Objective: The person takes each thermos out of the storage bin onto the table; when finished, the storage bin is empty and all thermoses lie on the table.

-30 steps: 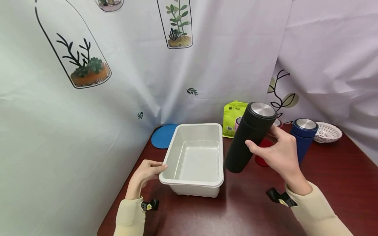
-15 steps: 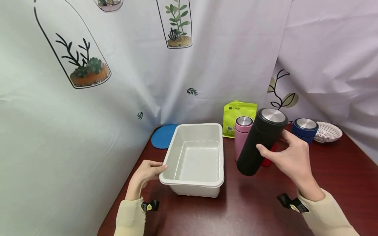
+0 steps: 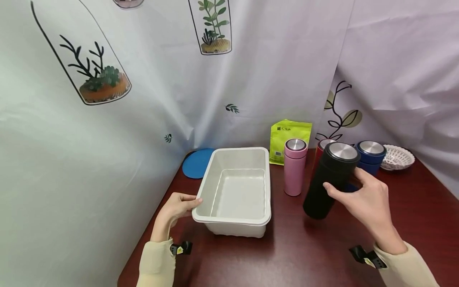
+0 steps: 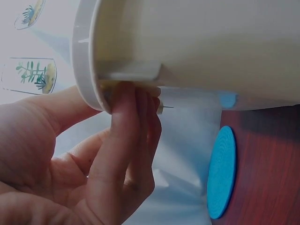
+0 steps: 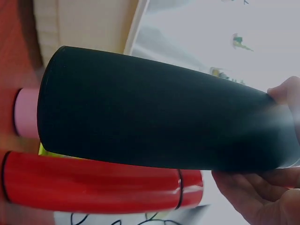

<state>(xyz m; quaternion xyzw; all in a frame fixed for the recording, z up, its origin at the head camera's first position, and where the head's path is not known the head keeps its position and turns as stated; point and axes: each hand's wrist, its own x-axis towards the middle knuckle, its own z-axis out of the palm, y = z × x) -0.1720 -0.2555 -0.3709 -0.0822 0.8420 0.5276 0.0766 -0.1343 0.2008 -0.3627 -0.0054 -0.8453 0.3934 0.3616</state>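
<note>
My right hand grips a black thermos flask near its upper part, thumb on the near side. The flask leans with its silver lid toward the right, and in the right wrist view its base hangs off the table. With thumb and fingers my left hand pinches the near left corner of a white plastic basin; the left wrist view shows fingers under its rim. Behind the black flask stand a pink thermos, a red thermos and a blue thermos, the last two partly hidden.
A blue round mat lies left of the basin. At the back are a lime-green pouch and a white woven basket. The dark red table meets a printed curtain behind and at left.
My right hand has carried the black thermos to the right, away from the basin and slightly lower, uncovering the pink thermos. My left hand stays on the basin's corner. The head view tilts down slightly.
</note>
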